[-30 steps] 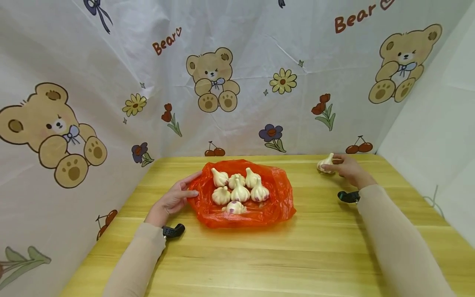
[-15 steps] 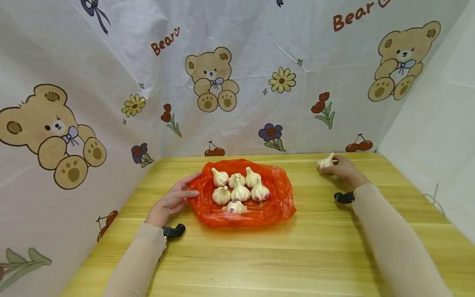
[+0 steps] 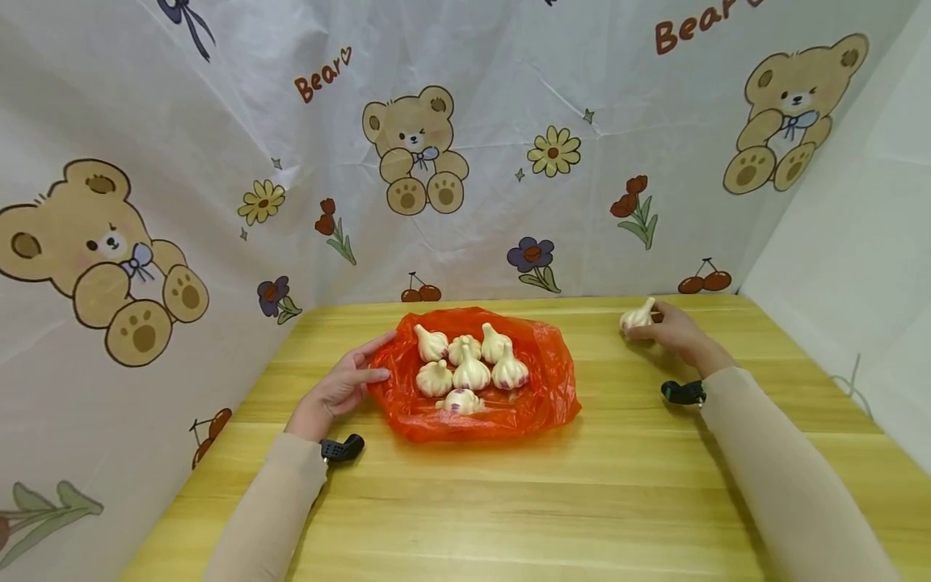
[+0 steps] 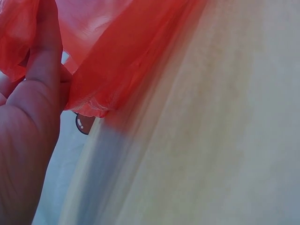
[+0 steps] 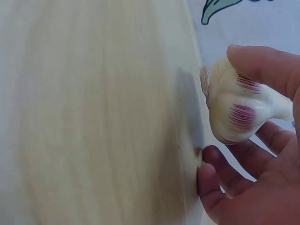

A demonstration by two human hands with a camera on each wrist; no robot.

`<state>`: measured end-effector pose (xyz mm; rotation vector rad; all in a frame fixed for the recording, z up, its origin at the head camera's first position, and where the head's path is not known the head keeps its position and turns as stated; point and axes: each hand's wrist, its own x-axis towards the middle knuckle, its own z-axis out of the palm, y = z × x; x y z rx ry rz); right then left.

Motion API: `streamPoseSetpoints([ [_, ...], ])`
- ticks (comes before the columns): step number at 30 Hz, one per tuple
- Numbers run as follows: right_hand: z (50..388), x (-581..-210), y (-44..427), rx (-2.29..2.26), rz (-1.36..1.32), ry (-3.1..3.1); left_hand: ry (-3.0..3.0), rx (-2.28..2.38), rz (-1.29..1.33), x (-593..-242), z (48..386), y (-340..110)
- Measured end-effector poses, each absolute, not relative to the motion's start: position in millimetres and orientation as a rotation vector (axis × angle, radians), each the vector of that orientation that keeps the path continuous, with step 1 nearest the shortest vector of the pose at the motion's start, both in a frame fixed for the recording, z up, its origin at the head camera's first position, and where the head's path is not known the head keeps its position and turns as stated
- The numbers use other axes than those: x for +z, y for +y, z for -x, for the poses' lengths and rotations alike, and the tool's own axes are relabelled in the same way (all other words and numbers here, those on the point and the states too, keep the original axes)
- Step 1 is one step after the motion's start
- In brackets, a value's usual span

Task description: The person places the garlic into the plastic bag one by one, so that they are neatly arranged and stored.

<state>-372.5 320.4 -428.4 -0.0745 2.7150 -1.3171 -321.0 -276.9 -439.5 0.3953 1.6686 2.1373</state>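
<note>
My left hand (image 3: 340, 386) pinches the left rim of a crumpled red plastic bag (image 3: 549, 376), with the thumb over the inner side. Film from the bag (image 4: 122, 61) also shows between thumb and fingers in the left wrist view. Several cream-white garlic bulbs (image 3: 471, 375) sit inside the bag, most with necks up; the front one lies on its side. At the far right of the table, my right hand (image 3: 686, 338) holds a single garlic bulb (image 3: 634, 322). Close up, thumb and fingers grip that bulb (image 5: 234, 110), its purple-streaked skin and root end exposed.
Everything rests on a light wooden table (image 3: 465, 517). A white cloth (image 3: 487, 218) printed with bears and flowers hangs behind and to the left. A white wall panel (image 3: 865, 242) stands at the right, with a thin cable (image 3: 857, 392) near its base.
The head view has tilted slightly downward. My right hand has shifted a little around the garlic bulb, which stays in nearly the same spot. The left hand and bag have not moved.
</note>
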Motion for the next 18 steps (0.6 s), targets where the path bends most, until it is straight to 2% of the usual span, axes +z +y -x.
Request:
streamPoseSetpoints([
  [13, 359, -431, 310, -1.301, 0.147, 2.749, 1.686, 2.126, -0.407, -441, 319, -278],
  [18, 353, -421, 301, -1.329, 0.208, 2.759, 1.670, 2.133, -0.422, -440, 320, -278],
])
